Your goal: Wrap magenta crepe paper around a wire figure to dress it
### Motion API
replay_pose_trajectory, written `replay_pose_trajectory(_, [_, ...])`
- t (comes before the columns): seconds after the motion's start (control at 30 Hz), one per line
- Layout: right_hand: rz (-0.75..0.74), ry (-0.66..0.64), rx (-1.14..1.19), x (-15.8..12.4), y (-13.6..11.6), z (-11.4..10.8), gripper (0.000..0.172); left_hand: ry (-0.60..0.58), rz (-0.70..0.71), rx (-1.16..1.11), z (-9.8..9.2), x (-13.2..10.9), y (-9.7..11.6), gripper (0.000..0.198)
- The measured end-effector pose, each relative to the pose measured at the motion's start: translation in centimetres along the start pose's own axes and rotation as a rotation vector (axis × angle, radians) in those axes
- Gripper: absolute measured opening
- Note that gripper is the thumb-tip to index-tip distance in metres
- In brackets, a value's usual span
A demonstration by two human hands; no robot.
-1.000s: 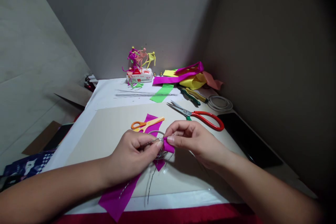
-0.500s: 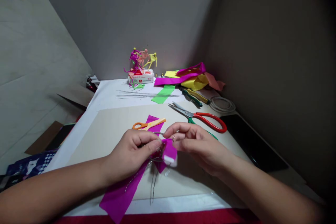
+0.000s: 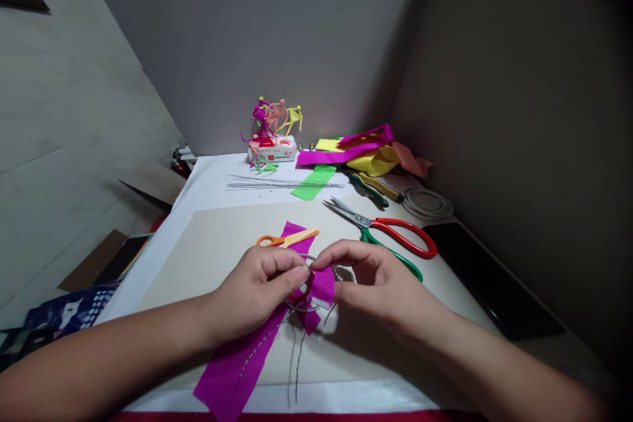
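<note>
Red-handled scissors (image 3: 398, 239) stand just beyond the right hand (image 3: 383, 287), and orange-handled scissors (image 3: 287, 238) lie just beyond the left hand (image 3: 254, 293). A narrow gap runs between them, while open cream board (image 3: 212, 257) leaves wide room leftward.

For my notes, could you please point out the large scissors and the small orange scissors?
large scissors (image 3: 406, 223): head view, red handle.
small orange scissors (image 3: 279, 242): head view, orange handle.

I've got red-handled scissors (image 3: 364, 219) lying on the cream card (image 3: 222, 244) — green-handled pliers (image 3: 368, 189) and a coiled cable (image 3: 414, 210) sit behind them, with wire figures (image 3: 270, 117) perched on a white box (image 3: 271, 151) farther back.
</note>
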State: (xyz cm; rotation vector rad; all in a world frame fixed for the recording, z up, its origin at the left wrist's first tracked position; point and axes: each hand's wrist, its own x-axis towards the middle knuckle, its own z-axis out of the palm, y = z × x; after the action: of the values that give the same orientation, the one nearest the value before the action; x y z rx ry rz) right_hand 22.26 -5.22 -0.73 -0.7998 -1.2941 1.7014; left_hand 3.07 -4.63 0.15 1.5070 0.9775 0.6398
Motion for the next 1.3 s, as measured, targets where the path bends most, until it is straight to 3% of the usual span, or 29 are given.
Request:
replay_pose_trajectory(0.2, [-0.08,0.104,-0.196,0.1,0.6,0.3,0.015,0.022,-0.055,0.01,0.1,0.2,-0.1,0.033])
replay_pose_trajectory(0.43, [-0.273,0.225,-0.537,0.0,1.1,0.4,0.003,-0.019,-0.021,0.095,0.1,0.3,0.3,0.03])
replay_pose_trajectory(0.8, [-0.071,0.187,-0.252,0.1,0.7,0.5,0.007,-0.016,0.081,0.252,0.2,0.2,0.2,0.026])
replay_pose_trajectory(1.3, [0.039,0.171,-0.064,0.4,0.8,0.3,0.013,-0.05,-0.011,0.211,0.5,0.0,0.0,0.025])
